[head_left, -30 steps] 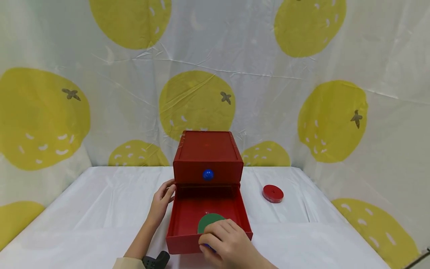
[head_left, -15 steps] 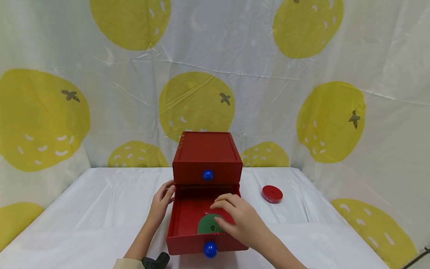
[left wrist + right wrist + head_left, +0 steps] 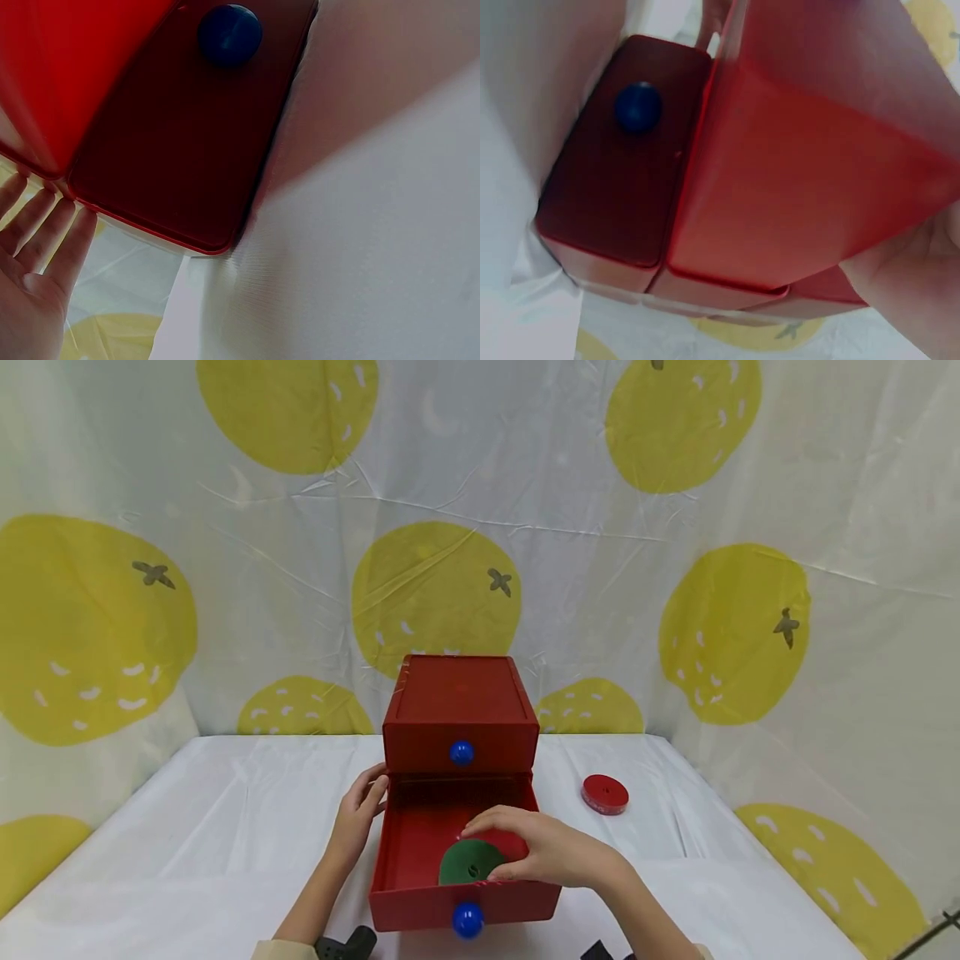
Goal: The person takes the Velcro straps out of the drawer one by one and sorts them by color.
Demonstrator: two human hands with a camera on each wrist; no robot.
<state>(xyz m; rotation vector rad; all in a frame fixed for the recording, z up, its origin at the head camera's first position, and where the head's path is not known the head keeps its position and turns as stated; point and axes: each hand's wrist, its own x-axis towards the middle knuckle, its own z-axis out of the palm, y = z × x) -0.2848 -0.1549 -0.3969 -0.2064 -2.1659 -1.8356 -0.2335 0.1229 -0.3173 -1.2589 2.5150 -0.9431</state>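
Note:
A red drawer cabinet (image 3: 461, 689) with blue knobs stands on the table, its middle drawer (image 3: 405, 900) pulled out. Inside, near the front, lies a green coiled strip (image 3: 456, 865) with a small spiral at its centre. My right hand (image 3: 551, 847) reaches over the drawer's right wall, fingers arched above the coil's far side and thumb at its near right edge. In the right wrist view the drawer hides most of this hand. My left hand (image 3: 354, 817) touches the cabinet's left side with extended fingers (image 3: 71, 251).
A red coiled strip (image 3: 604, 794) lies on the white-covered table (image 3: 285, 802), right of the cabinet. Below the pulled-out drawer, a closed drawer with a blue knob (image 3: 638, 107) shows. A lemon-patterned cloth (image 3: 570, 568) hangs behind.
My right hand has let go of the drawer's knob, moved up over the drawer, then lowered around the green coil. The left hand stays at the cabinet's side.

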